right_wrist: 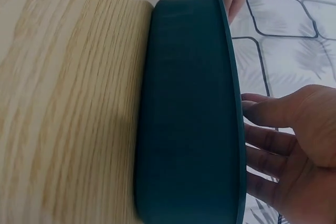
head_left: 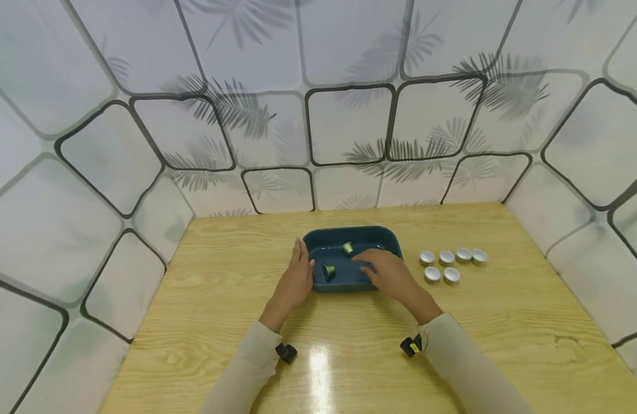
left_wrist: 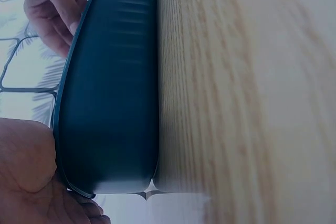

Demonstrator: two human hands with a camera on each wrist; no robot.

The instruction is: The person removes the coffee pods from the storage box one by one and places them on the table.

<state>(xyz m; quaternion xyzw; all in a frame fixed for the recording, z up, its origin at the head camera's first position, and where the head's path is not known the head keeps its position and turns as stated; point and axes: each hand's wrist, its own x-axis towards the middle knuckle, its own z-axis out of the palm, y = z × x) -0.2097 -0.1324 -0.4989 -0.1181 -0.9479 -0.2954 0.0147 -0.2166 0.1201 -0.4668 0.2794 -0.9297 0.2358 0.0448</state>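
Observation:
A dark blue-green rectangular tray (head_left: 344, 284) sits on the table. Inside it lie two small green cups like coffee capsules: one capsule (head_left: 347, 248) near the back, another capsule (head_left: 328, 271) at the front left. My left hand (head_left: 296, 279) rests along the tray's left side, fingers straight and pointing away from me. Over the right half of the tray reaches my right hand (head_left: 390, 276), fingers loosely bent downward, with nothing seen between thumb and fingers. In the right wrist view, the tray's rim hides the fingertips of the right hand (right_wrist: 294, 145).
Right of the tray, several small round white-topped cups (head_left: 446, 257) stand in two rows on the wooden table (head_left: 220, 259). Patterned wall panels (head_left: 349, 126) enclose the table at the back and sides. A small black device (head_left: 411, 345) is worn at each wrist.

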